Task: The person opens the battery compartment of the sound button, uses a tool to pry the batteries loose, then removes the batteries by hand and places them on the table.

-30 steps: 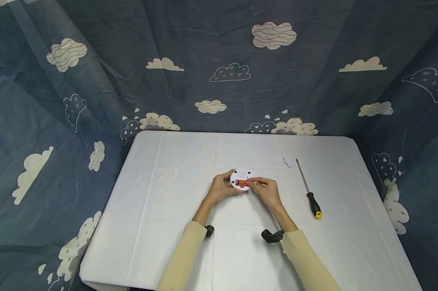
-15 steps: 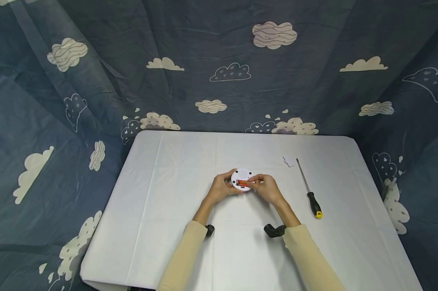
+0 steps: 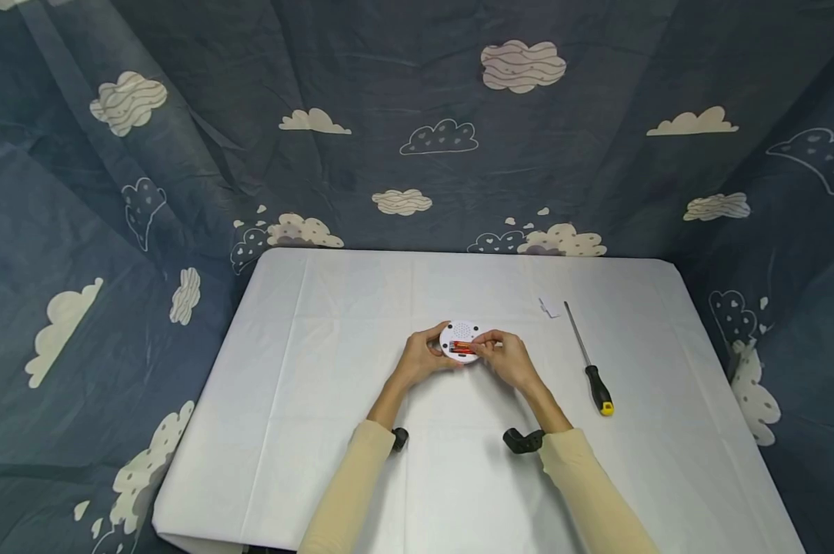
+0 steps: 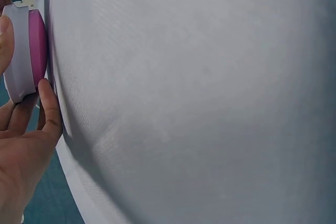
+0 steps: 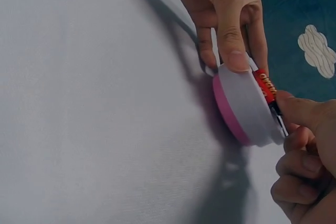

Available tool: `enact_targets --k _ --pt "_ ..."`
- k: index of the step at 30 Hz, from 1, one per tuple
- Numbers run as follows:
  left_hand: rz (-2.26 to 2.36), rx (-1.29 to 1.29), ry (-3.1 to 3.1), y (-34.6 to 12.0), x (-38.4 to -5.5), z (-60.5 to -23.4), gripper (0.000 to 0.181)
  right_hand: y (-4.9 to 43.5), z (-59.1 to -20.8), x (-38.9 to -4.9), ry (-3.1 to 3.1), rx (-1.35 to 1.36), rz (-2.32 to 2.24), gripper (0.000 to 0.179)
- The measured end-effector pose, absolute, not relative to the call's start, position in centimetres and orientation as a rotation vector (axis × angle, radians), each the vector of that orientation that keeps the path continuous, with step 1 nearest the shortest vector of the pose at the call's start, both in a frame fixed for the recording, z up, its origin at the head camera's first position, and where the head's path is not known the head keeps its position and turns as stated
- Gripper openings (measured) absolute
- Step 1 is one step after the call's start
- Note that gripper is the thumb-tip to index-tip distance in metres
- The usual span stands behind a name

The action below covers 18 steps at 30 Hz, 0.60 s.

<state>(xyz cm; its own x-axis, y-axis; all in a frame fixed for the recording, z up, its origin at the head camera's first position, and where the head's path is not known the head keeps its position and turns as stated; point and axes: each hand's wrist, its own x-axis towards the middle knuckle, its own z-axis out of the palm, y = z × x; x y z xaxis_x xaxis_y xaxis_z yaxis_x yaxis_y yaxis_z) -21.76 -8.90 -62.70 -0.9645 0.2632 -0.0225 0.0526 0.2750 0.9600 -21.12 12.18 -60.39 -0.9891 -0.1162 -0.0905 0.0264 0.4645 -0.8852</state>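
Note:
A round device (image 3: 456, 332), white with a pink far side, is held up above the table with its battery side facing the head camera. My left hand (image 3: 418, 359) grips its rim, thumb on the near edge and fingers round the far one. The pink part (image 4: 38, 48) shows in the left wrist view. A red battery (image 5: 265, 86) sticks up partly out of the compartment. My right hand (image 3: 504, 358) pinches the battery's right end between thumb and index finger, the other fingers curled. The inside of the compartment is mostly hidden.
To the right lies a screwdriver (image 3: 594, 388) with a black and yellow handle. A small white cover-like piece (image 3: 549, 307) lies beside its tip. The white-covered table (image 3: 334, 308) is backed by a dark cloud-print cloth (image 3: 361, 85).
The right hand shifted slightly right and up, and its forearm with it. The battery, earlier lying flat in the compartment, now looks lifted. The left hand has stayed almost still.

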Motion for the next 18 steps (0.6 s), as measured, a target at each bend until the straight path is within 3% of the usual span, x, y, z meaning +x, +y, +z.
enact_targets --k 18 --pt "1.793 0.274 2.328 -8.9 -21.8 -62.7 0.089 13.9 -60.0 -21.9 2.655 -0.049 -1.669 0.025"
